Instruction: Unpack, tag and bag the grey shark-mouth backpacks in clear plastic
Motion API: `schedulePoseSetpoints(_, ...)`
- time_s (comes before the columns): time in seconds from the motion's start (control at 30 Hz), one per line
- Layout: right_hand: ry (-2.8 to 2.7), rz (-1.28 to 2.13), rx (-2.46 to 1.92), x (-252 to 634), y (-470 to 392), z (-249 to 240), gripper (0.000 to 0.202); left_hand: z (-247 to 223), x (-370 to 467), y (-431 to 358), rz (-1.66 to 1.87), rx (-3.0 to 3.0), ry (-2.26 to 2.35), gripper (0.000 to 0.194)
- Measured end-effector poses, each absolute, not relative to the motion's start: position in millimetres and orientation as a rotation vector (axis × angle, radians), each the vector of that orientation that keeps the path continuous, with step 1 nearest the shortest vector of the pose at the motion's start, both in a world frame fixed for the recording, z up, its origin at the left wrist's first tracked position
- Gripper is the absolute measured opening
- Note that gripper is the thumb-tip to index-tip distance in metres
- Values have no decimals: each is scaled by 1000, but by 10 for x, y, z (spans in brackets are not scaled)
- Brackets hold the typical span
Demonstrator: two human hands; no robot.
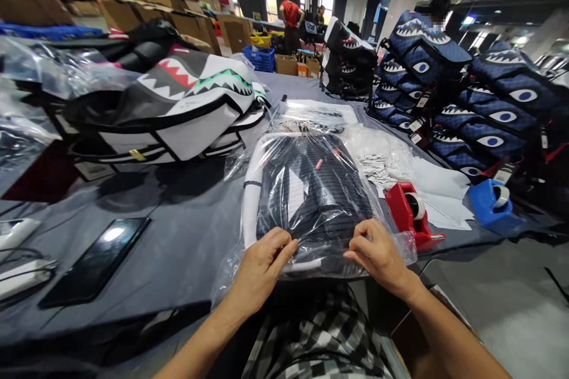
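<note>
A black and white backpack (322,183) lies on the table inside a clear plastic bag (329,228), its ribbed dark panel facing up. Near the bag's front edge, my left hand (267,260) pinches the plastic between thumb and fingers. My right hand (376,251) grips the same film further right, fingers curled. The bag's loose film spreads past both hands, and a flap sticks out to the right. Just right of the bag stands a red tape dispenser (406,213) with a roll in it.
Shark-face backpacks (186,100) lie at the left. Blue backpacks (484,112) are stacked at the right, near a blue tape dispenser (493,207) and white paper sheets (440,189). A black phone (98,260) lies at the left front. People stand in the background.
</note>
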State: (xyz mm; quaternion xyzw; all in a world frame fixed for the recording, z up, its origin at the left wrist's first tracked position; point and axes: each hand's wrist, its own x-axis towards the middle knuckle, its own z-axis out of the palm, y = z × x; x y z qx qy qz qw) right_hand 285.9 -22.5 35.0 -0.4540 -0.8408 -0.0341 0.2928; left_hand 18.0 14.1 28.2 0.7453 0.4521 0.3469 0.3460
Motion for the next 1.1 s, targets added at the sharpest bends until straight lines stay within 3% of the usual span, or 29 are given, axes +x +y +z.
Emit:
schedulePoseSetpoints(0.13, -2198, -71, -1200, 2895, -179, 407, 16, 306, 157, 170, 813, 1996, 1155, 40)
schedulePoseSetpoints(0.33, -2199, 488, -1303, 2907, 64, 558, 30, 243, 97, 231, 750, 2095, 1122, 41)
schedulePoseSetpoints(0.47, -2195, 643, -1344, 2917, 151, 578, 37, 314, 153, 188, 824, 2363, 1222, 32)
schedulePoseSetpoints(0.63, -2192, 684, -1308, 2950, 183, 517, 40, 535, 541, 64, 837, 2762, 1379, 13)
schedulePoseSetpoints(0.83, -2238, 716, -1316, 2990, 231, 503, 43, 407, 803, 114, 633, 2650, 1440, 33)
schedulePoseSetpoints(1.1, -2247, 658, -1319, 2934, 238, 520, 40, 364, 709, 279, 540, 2294, 1314, 26)
